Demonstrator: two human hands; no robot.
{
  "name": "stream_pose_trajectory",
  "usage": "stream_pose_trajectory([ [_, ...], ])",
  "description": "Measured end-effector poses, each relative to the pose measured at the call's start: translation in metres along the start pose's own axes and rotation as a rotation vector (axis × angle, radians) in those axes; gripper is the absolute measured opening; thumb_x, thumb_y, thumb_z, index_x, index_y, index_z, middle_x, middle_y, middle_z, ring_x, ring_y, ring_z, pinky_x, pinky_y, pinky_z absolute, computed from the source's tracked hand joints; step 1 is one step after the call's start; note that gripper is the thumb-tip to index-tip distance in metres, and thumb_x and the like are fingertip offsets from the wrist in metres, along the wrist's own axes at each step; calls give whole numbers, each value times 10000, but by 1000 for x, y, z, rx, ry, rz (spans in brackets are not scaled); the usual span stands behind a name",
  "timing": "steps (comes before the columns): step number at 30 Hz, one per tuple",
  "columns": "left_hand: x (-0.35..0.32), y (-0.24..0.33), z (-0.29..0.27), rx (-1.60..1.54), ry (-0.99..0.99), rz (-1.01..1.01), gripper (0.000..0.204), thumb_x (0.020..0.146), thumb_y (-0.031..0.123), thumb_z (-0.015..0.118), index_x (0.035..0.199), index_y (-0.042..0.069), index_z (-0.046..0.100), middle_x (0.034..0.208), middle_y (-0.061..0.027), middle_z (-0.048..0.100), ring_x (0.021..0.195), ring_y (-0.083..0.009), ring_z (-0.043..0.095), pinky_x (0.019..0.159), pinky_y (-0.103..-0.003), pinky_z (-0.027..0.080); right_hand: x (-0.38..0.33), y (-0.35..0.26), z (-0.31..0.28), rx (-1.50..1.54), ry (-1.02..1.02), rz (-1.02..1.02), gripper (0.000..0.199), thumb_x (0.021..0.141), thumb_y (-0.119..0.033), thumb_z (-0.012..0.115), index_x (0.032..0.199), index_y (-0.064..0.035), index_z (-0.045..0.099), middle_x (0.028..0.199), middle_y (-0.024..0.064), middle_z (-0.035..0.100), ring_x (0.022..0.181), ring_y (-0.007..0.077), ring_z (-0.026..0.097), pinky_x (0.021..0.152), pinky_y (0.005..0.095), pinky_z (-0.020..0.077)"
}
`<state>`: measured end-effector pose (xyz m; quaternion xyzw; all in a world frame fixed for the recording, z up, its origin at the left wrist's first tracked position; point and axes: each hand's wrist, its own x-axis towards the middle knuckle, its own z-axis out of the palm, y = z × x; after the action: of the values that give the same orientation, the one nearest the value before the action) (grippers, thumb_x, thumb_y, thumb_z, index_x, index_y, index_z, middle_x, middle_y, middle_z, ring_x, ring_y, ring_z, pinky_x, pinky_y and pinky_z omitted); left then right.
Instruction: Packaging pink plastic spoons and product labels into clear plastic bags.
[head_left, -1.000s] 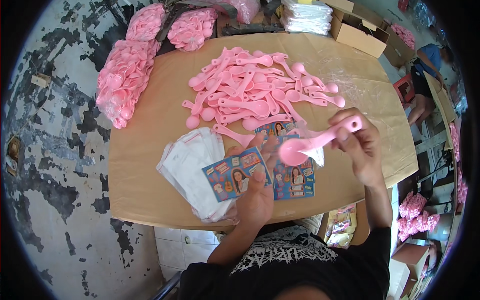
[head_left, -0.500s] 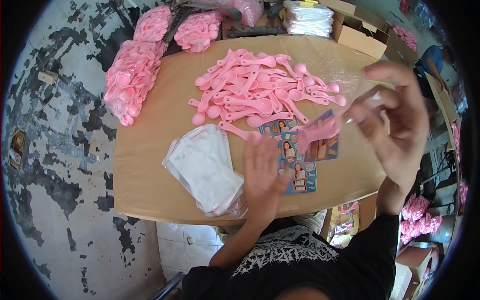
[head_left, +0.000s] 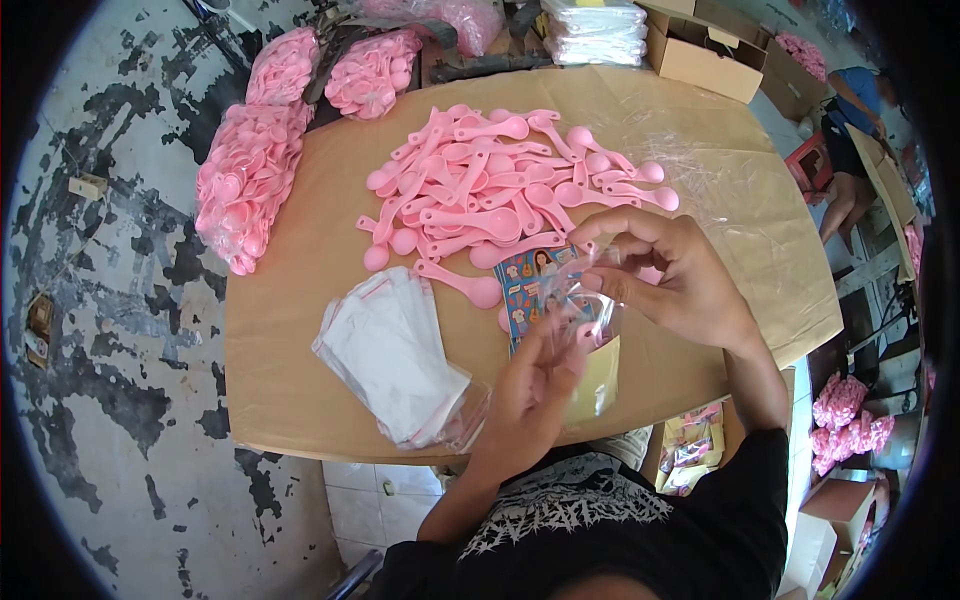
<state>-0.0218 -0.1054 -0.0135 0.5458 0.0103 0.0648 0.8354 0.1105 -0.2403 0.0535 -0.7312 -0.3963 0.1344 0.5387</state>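
Over table (head_left: 300,330), hands pinching clear bag (head_left: 585,300)

Glossy clear plastic bag (head_left: 590,300), smooth pink plastic spoons (head_left: 500,190), matt brown paper tabletop (head_left: 300,330)

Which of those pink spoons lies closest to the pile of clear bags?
The lone pink spoon lying apart below the spoon heap, its bowl toward the picture cards, beside the clear bags.

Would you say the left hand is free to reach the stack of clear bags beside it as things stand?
Probably not at once: the left hand is busy, holding a clear bag together with the right hand. The stack of clear bags lies just to its left on the table, with nothing between them.
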Motion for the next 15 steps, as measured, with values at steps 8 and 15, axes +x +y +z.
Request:
stream_pose_trajectory([
  [8, 19, 5, -10, 129, 102, 20, 342, 1036, 129, 382, 1316, -63, 427, 1121, -153, 609, 1015, -239, 658, 826, -292, 545, 0, 3, 2, -622, 189, -609, 226, 672, -109, 746, 897, -105, 721, 890, 18, 656, 829, 206, 598, 708, 325, 524],
  [15, 16, 4, -2, 412, -4, 36, 289, 1021, 89, 409, 1261, -59, 466, 1076, -114, 623, 885, -139, 648, 749, -242, 517, 3, 11, 3, -767, 64, -665, 250, 698, -182, 774, 929, -108, 712, 884, 27, 649, 844, 211, 601, 722, 345, 512],
])
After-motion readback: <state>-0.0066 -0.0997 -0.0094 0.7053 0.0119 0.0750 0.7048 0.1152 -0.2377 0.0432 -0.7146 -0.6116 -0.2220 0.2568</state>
